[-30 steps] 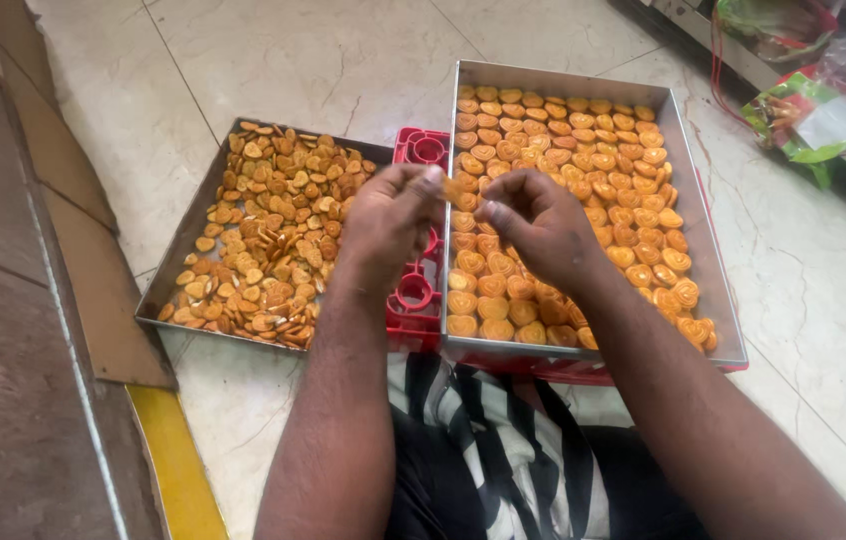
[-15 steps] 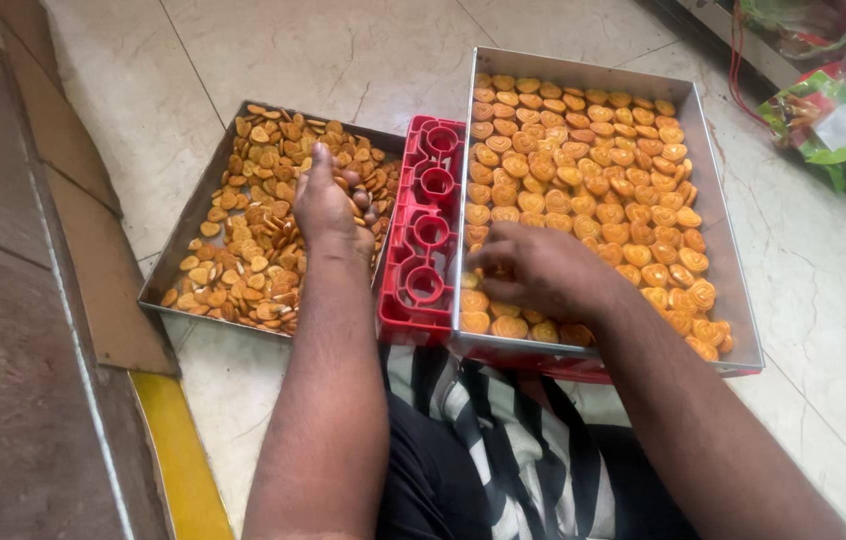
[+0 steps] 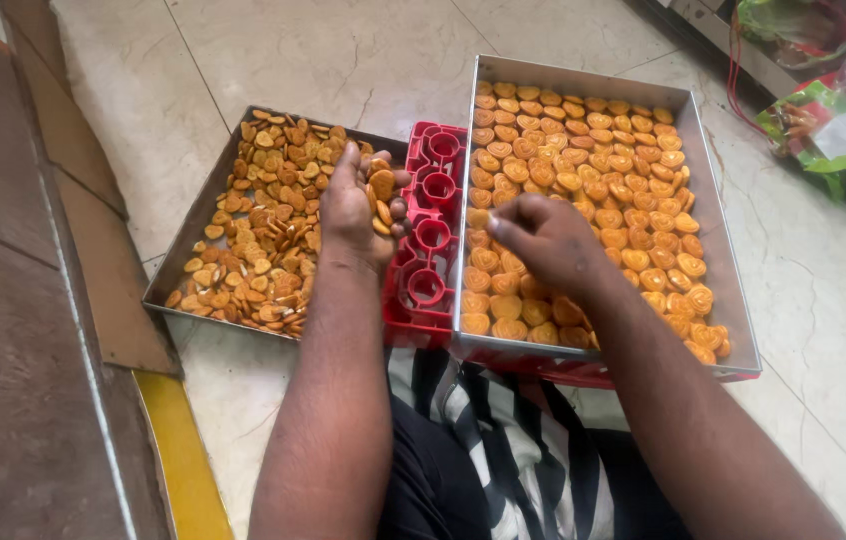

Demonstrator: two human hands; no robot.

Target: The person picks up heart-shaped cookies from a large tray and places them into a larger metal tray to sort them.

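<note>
My left hand (image 3: 358,208) hovers over the right edge of the left metal tray (image 3: 175,265), cupped around a few golden-brown biscuits (image 3: 384,190). That tray holds a loose heap of biscuits (image 3: 263,225). My right hand (image 3: 541,238) rests fingers-down on the neat rows of biscuits (image 3: 613,170) in the right metal tray (image 3: 718,210), near its front left part. What its fingertips pinch is hidden. A red plastic crate (image 3: 428,235) sits between and under the trays.
The trays lie on a pale tiled floor (image 3: 343,50). A brown board and yellow strip (image 3: 178,450) run along the left. Green and red plastic bags (image 3: 823,115) lie at the far right. My striped garment (image 3: 503,440) is below the trays.
My left hand moved from the right tray over to the left tray and now holds biscuits. My right hand shifted slightly toward the front of the right tray.
</note>
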